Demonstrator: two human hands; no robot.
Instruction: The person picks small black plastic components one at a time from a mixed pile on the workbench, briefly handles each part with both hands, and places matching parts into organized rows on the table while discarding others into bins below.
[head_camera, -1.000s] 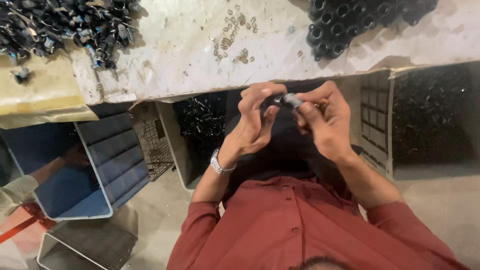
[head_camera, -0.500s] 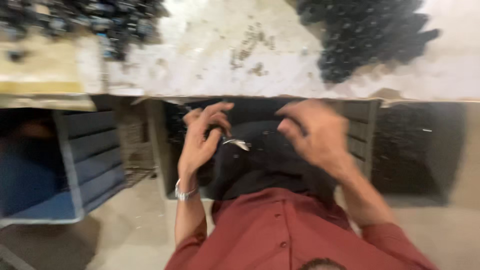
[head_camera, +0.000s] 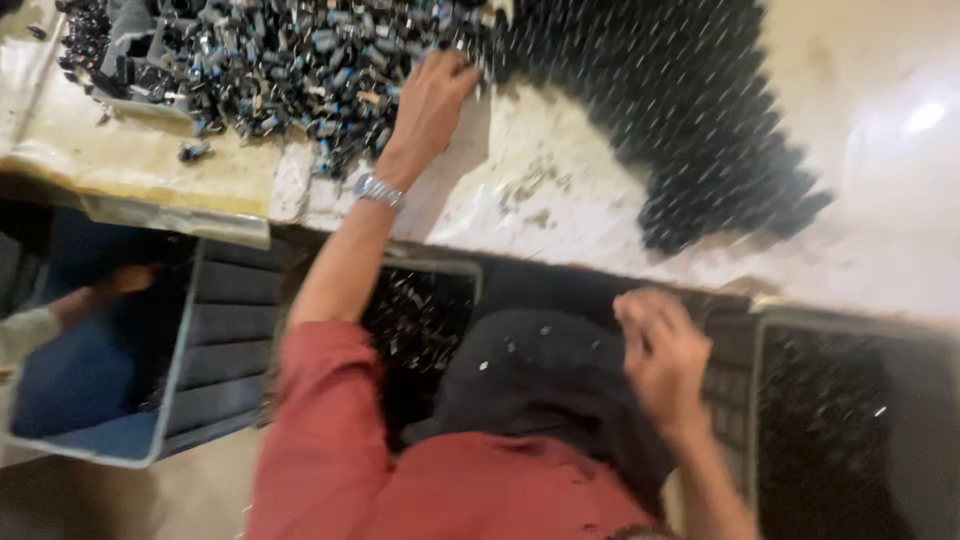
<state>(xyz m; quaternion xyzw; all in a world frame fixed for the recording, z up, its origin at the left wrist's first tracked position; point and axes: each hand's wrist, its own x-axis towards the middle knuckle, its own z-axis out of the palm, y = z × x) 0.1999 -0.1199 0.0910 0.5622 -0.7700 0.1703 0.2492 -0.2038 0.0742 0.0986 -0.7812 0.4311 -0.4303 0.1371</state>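
Left hand is up off the lap since a sec ago, fingers spread into the pile of small dark parts on the bench; right hand is loosely curled over the dark lap cloth, prob. empty, too blurred to tell; piles: 2, second black heap to the right; bins below: 3, incl. blue crate.

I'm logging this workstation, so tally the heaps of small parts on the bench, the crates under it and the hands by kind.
Heaps of small parts on the bench: 2, a mixed grey and blue heap and a black heap
Crates under the bench: 3, a blue crate, a middle crate and a right crate
Hands: 2, left hand and right hand
Total: 7
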